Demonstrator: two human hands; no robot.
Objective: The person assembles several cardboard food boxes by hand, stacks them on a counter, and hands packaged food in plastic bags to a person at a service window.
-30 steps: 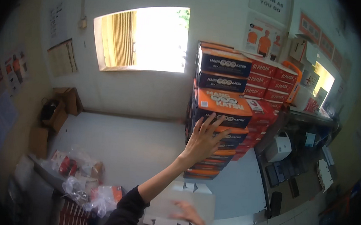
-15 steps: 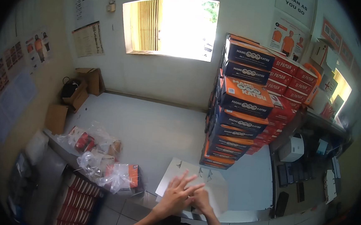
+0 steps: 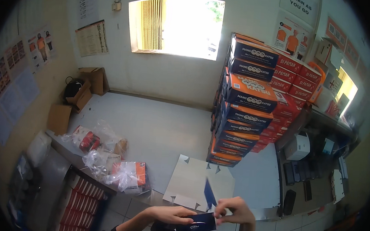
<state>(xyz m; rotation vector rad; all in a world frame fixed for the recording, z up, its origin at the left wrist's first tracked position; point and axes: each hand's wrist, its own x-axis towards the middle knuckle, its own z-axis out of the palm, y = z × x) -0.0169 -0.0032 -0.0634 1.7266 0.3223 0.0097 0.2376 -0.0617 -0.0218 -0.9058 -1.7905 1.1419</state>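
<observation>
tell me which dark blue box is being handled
The dark blue box near the lower edge, between the left hand and right hand; the orange-and-dark-blue boxes at right stand stacked on the table, untouched.

Bright Daylight, Pale Surroundings

My feed shows 1 wide window [image 3: 187,27] glaring almost white in the far wall [image 3: 166,77], yellowish slats [image 3: 156,21] at its left. A smaller bright opening [image 3: 349,86] shows at right. Posters [image 3: 40,47] hang on the left wall [image 3: 53,90]. I see a broad white table [image 3: 171,123] reaching the far wall, a dark counter [image 3: 322,191] beside it and pale floor tiles [image 3: 286,227].
</observation>
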